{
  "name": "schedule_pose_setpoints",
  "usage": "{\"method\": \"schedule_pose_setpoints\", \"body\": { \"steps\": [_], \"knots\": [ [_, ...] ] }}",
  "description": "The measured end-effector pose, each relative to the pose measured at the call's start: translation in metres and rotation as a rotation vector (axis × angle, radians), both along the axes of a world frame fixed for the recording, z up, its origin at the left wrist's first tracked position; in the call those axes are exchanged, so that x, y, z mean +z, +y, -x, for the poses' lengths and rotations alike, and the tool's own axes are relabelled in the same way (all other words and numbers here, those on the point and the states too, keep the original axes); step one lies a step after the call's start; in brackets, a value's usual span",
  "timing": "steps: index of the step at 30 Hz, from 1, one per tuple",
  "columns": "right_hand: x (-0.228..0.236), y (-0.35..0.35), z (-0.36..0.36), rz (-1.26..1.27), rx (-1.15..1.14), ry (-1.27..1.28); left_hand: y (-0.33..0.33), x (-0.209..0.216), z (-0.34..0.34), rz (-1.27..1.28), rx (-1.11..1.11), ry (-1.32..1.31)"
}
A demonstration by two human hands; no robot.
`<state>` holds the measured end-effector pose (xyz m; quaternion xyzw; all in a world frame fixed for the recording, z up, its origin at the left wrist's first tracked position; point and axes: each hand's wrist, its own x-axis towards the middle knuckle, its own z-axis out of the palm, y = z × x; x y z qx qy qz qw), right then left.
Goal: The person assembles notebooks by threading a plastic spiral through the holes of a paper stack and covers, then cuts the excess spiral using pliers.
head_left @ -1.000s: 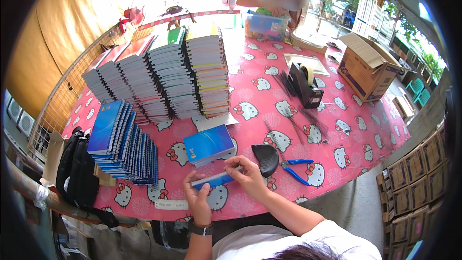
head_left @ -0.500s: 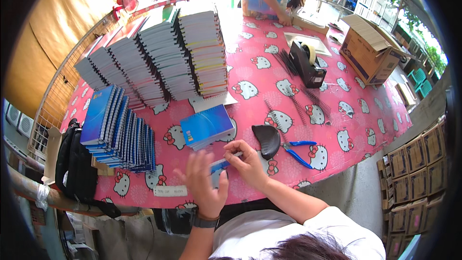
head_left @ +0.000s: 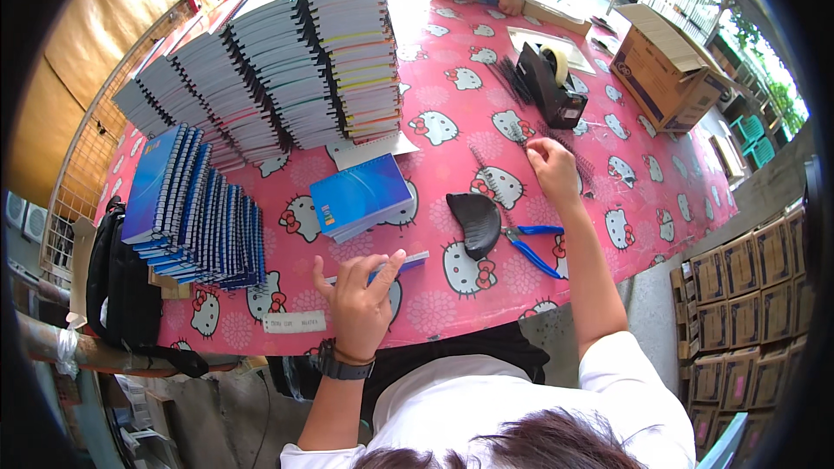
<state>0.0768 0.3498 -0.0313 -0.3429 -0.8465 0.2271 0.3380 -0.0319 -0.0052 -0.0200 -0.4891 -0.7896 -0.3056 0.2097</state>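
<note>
My left hand (head_left: pixel 356 297), with a dark watch on its wrist, is closed on a thin blue notebook (head_left: pixel 413 264) near the table's front edge. Its fingers cover much of the notebook. My right hand (head_left: pixel 551 167) is stretched farther out, its fingertips pinched at a dark spiral binding coil (head_left: pixel 523 131). More loose coils (head_left: pixel 492 175) lie beside it. A short pile of blue notebooks (head_left: pixel 362 195) sits beyond my left hand. Between my arms are a black curved pouch-like object (head_left: pixel 476 226) and blue-handled pliers (head_left: pixel 532 248), jaws toward the black object.
Stacked spiral-bound blue notebooks (head_left: pixel 195 217) stand at left, before tall piles of bound books (head_left: pixel 347 52). A tape dispenser (head_left: pixel 552 91) and cardboard box (head_left: pixel 665 69) are at far right. Another person's hand (head_left: pixel 510 2) is at the far edge. A white strip (head_left: pixel 294 321) lies in front.
My right hand has left the notebook and moved forward and right to the coils. My left hand has lowered onto the notebook. The whole view has shifted slightly.
</note>
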Motion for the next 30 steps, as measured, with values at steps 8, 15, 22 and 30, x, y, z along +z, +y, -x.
{"method": "schedule_pose_setpoints", "body": {
  "steps": [8, 15, 22, 30],
  "knots": [
    [-0.020, 0.027, 0.027, -0.263, -0.050, -0.309, 0.008, 0.000, 0.002, -0.107, -0.050, -0.059],
    [-0.017, 0.033, 0.026, -0.224, -0.023, -0.282, 0.007, 0.001, 0.008, -0.091, -0.109, -0.039],
    [0.014, -0.005, 0.019, -0.399, -0.019, -0.181, 0.009, 0.005, 0.003, -0.055, -0.135, -0.013],
    [0.047, -0.116, 0.002, 0.305, 0.732, 0.058, 0.021, 0.005, 0.007, -0.142, -0.127, -0.109]
  ]
}}
